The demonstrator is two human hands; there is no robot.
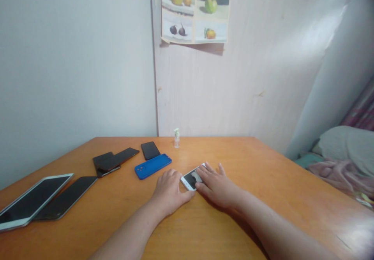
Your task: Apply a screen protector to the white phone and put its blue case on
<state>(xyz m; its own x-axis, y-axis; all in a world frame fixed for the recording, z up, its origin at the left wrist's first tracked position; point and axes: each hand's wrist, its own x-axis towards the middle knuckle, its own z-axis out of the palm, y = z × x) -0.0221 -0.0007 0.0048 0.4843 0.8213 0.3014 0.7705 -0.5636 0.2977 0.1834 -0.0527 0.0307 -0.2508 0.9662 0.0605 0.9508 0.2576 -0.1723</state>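
A white smartphone (189, 181) with a dark screen lies flat on the wooden table, set at a slant. My left hand (169, 191) steadies its near left end, thumb on the lower edge and curled fingers at the upper edge. Over the right part of the screen rests my right hand (216, 184), fingers stretched forward. Beneath those fingers a small pale cloth (197, 175) shows against the glass; most of it is hidden by the hand.
Left of my hands lie a blue phone case (153, 166), a black phone (150, 150), two stacked dark phones (117, 161), a white tablet (35, 201) and a large dark device (68, 198). A small pump bottle (177, 138) stands near the table's (233, 147) back edge, before the wall.
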